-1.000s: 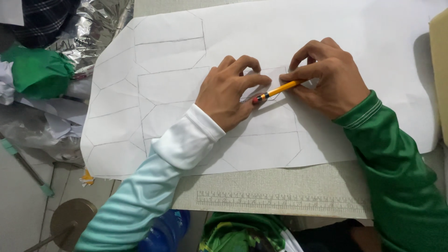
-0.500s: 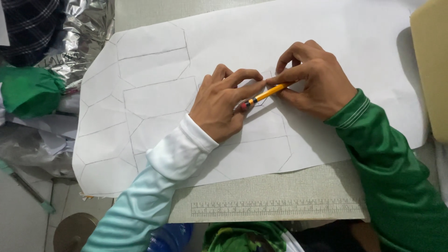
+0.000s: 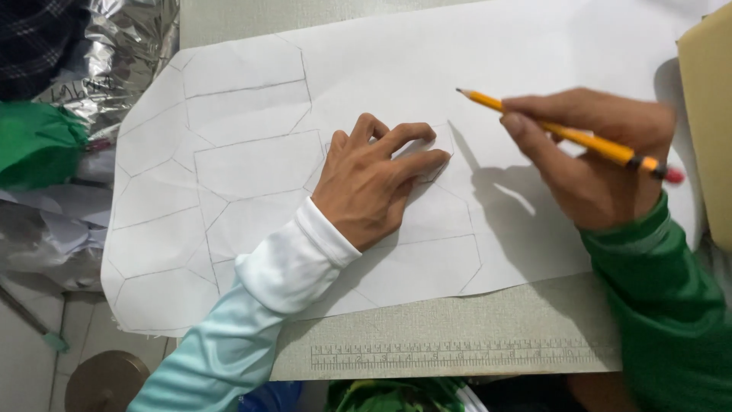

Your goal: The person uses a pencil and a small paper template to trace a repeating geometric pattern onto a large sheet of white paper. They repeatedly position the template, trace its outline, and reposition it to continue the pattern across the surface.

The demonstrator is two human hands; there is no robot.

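From my seat I see the left hand (image 3: pixel 374 183) lying flat, fingers spread, pressing a small white template (image 3: pixel 435 149) onto the paper (image 3: pixel 252 164). The template shows only as a pale edge past the fingertips, at about one o'clock from the knuckles.

The right hand (image 3: pixel 587 164) is closed round a yellow pencil (image 3: pixel 560 131), lifted clear of the sheet and casting a shadow below it. The pencil's long axis runs from the pink eraser at four o'clock up to the tip at ten o'clock. That tip points toward the template and hangs just off its upper right corner, not touching. So the template lies at about nine o'clock from the right hand, with the left hand already on it and the right near.

The paper carries traced angular outlines across its left half. A ruler (image 3: pixel 457 357) lies along the table (image 3: pixel 229 19) edge at six o'clock. Crumpled foil (image 3: pixel 126 46) and green cloth (image 3: pixel 34 145) sit far left.
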